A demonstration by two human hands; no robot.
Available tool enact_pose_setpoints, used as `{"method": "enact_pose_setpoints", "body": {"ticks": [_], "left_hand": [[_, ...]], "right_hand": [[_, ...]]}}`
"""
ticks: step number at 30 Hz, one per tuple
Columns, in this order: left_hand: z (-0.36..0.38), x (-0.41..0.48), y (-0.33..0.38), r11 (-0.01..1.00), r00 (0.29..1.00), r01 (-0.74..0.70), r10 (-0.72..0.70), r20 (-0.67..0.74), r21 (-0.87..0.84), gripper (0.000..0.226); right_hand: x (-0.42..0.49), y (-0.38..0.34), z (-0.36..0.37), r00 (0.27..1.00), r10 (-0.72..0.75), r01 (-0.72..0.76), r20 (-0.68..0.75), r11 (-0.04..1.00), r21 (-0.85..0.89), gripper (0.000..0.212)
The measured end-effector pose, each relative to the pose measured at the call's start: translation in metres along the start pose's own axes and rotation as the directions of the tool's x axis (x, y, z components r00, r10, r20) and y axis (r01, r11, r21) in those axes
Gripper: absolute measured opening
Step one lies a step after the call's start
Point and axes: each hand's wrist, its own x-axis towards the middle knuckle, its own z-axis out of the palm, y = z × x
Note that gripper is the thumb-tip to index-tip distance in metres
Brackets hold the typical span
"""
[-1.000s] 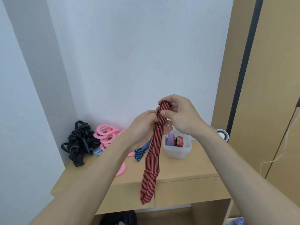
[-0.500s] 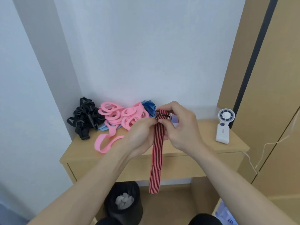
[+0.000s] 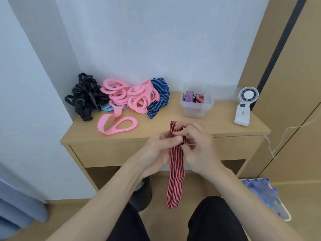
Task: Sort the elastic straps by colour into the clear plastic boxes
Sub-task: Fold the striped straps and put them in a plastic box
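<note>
**Head view: both hands hold a red-and-black strap in front of the surface**

Head camera looks down on a wooden surface [image 3: 156,130] set against a white wall. The left hand [image 3: 156,146] and the right hand [image 3: 196,146] meet just in front of its near edge, and both grip the top of a red-and-black striped strap [image 3: 175,180]. That top end is folded over: the right hand's fingers [image 3: 180,126] curl round the fold, and the left thumb [image 3: 175,140] presses against the band just below it. The remainder of the strap hangs straight down past the drawer front, clear of the surface, ending between the person's knees.

A clear plastic box [image 3: 196,110] stands on the surface beyond the hands, toward the right. Inside it sit two rolled straps side by side, a blue-and-red striped roll [image 3: 189,96] and a red-and-black roll [image 3: 199,98].

Unsorted straps lie at the back left: a black tangle [image 3: 85,98] in the corner, a pile of pink loops [image 3: 132,99] beside it with one long pink strap [image 3: 118,125] trailing toward the front, pale blue pieces [image 3: 107,107] half under the pink, and a blue striped strap [image 3: 161,94] on the pile's right side.

A small white fan [image 3: 245,105] stands at the right end of the surface. A dark bin [image 3: 143,197] sits beneath the surface.
</note>
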Motion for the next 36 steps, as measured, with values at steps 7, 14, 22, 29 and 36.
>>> {"method": "enact_pose_setpoints", "body": {"ticks": [7,14,22,29,36], "left_hand": [[-0.021,-0.005,-0.03,0.993,0.995,0.072,-0.078,0.061,0.095,0.045],[-0.037,-0.027,-0.08,0.973,0.985,0.17,-0.167,-0.031,0.154,0.057],[-0.042,-0.039,-0.124,0.933,0.959,0.282,-0.273,-0.073,0.225,0.075],[-0.054,-0.045,-0.154,0.913,0.944,0.328,-0.308,-0.117,0.241,0.049],[-0.064,-0.047,-0.154,0.831,0.896,0.441,-0.385,-0.22,0.339,0.03]], "right_hand": [[-0.037,0.004,-0.002,0.991,0.085,-0.094,0.102,0.992,0.079,0.033],[-0.094,0.011,0.003,0.951,0.306,-0.308,0.04,0.947,0.088,0.032],[-0.13,0.031,0.015,0.733,0.593,-0.68,0.333,0.621,0.39,0.026],[-0.144,0.041,0.022,0.716,0.623,-0.696,0.314,0.672,0.253,0.021],[-0.144,0.045,0.031,0.855,0.482,-0.496,0.192,0.868,0.027,0.029]]}}
